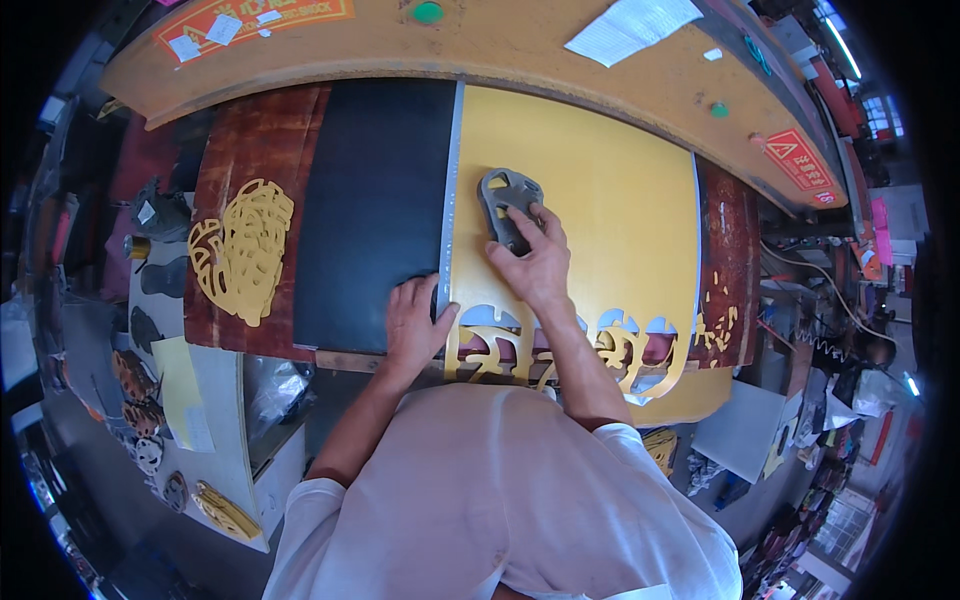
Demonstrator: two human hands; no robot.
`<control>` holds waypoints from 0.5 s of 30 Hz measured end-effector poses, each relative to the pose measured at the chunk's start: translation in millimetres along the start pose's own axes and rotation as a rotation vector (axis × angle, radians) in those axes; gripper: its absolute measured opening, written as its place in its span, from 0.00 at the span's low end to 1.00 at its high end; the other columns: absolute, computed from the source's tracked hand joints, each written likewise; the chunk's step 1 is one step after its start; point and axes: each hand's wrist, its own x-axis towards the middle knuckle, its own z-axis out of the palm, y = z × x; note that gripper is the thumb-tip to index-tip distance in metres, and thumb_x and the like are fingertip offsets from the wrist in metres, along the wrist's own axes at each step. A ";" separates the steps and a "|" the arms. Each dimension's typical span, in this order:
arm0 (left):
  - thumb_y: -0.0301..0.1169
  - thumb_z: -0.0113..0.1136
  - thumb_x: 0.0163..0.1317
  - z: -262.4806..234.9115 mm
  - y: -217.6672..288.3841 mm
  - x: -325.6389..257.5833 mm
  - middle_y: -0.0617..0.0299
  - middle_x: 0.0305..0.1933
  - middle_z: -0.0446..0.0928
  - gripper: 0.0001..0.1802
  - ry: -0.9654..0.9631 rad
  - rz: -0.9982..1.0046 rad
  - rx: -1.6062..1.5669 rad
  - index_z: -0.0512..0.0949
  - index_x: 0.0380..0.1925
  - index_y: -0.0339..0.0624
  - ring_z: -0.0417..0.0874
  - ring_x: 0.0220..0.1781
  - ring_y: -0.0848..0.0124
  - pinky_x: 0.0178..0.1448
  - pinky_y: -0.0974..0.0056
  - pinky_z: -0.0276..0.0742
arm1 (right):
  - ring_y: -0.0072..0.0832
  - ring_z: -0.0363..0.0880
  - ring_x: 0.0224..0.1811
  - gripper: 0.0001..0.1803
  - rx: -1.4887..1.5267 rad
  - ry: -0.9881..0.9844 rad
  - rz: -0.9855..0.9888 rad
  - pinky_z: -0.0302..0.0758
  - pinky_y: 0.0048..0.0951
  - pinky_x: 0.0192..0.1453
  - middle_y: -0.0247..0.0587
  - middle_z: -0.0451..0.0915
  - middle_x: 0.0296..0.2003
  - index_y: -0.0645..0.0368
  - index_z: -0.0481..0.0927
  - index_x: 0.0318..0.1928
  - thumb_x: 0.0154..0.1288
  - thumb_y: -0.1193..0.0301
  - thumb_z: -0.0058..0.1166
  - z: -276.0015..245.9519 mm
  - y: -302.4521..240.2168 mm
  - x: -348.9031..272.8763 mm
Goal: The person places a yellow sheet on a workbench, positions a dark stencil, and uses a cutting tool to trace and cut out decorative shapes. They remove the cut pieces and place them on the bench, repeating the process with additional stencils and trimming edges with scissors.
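Observation:
My right hand (535, 265) grips the lower end of a grey metal cutting die (505, 195) and presses it flat on a yellow sheet (600, 180), near the sheet's upper left. My left hand (415, 325) rests palm down at the sheet's lower left corner, across the seam with the black mat (375, 210). Along the near edge of the sheet runs a row of cut-out holes (560, 350).
A heap of yellow offcut strips (240, 250) lies on the dark red board to the left. More dies and shaped pieces (140, 400) sit on the low bench at left. The orange machine hood (480, 45) curves across the top. Small yellow scraps (718, 325) lie at right.

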 end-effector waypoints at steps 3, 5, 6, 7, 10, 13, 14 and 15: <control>0.35 0.72 0.62 -9.6 -11.0 -15.9 0.48 0.59 0.79 0.29 -0.015 0.026 -0.078 0.78 0.62 0.40 0.77 0.60 0.47 0.67 0.48 0.74 | 0.56 0.71 0.70 0.35 -0.267 0.002 -0.028 0.72 0.55 0.72 0.53 0.70 0.72 0.51 0.87 0.62 0.53 0.53 0.74 27.0 -13.6 -2.9; 0.31 0.69 0.64 -18.6 -22.8 -29.8 0.48 0.57 0.79 0.24 -0.031 0.048 -0.132 0.79 0.59 0.40 0.79 0.59 0.47 0.66 0.47 0.75 | 0.56 0.66 0.71 0.35 -0.370 -0.073 -0.005 0.68 0.60 0.72 0.51 0.68 0.73 0.47 0.86 0.63 0.54 0.52 0.73 35.8 -16.4 -4.9; 0.31 0.68 0.64 -22.6 -29.2 -35.7 0.48 0.56 0.79 0.22 -0.011 0.054 -0.122 0.80 0.58 0.40 0.79 0.58 0.47 0.66 0.46 0.75 | 0.57 0.66 0.70 0.35 -0.374 -0.010 -0.025 0.68 0.60 0.72 0.51 0.68 0.73 0.47 0.86 0.63 0.53 0.53 0.73 38.9 -16.9 -5.8; 0.31 0.68 0.65 -27.1 -36.4 -40.1 0.48 0.55 0.80 0.21 0.002 0.076 -0.110 0.80 0.57 0.40 0.80 0.57 0.47 0.65 0.46 0.75 | 0.57 0.66 0.70 0.35 -0.364 -0.023 -0.015 0.68 0.60 0.72 0.52 0.68 0.73 0.47 0.86 0.63 0.53 0.53 0.73 40.8 -17.1 -6.2; 0.31 0.68 0.64 -32.0 -50.0 -42.8 0.53 0.51 0.81 0.16 -0.034 0.132 -0.040 0.83 0.52 0.43 0.82 0.53 0.51 0.59 0.47 0.77 | 0.58 0.66 0.70 0.35 -0.315 -0.010 -0.007 0.68 0.60 0.71 0.53 0.68 0.72 0.47 0.85 0.64 0.53 0.53 0.73 44.2 -18.4 -6.0; 0.32 0.70 0.62 -28.0 -52.1 -36.5 0.59 0.49 0.82 0.17 -0.076 0.185 0.096 0.84 0.52 0.47 0.82 0.51 0.56 0.53 0.51 0.76 | 0.58 0.66 0.71 0.35 -0.320 0.009 -0.022 0.68 0.61 0.71 0.53 0.69 0.71 0.48 0.86 0.63 0.54 0.54 0.74 45.5 -20.8 -5.2; 0.32 0.70 0.62 -25.7 -52.5 -33.5 0.60 0.48 0.81 0.17 -0.051 0.164 0.087 0.85 0.51 0.47 0.82 0.50 0.57 0.52 0.51 0.76 | 0.58 0.66 0.71 0.34 -0.340 0.000 -0.039 0.68 0.61 0.71 0.53 0.69 0.70 0.49 0.86 0.63 0.54 0.54 0.74 45.6 -20.8 -4.6; 0.32 0.70 0.62 -23.1 -51.8 -32.4 0.60 0.47 0.81 0.16 -0.058 0.161 0.084 0.85 0.51 0.47 0.82 0.49 0.57 0.51 0.51 0.76 | 0.58 0.66 0.71 0.34 -0.339 0.023 -0.059 0.68 0.61 0.71 0.53 0.69 0.70 0.49 0.86 0.63 0.55 0.53 0.74 45.8 -20.1 -4.8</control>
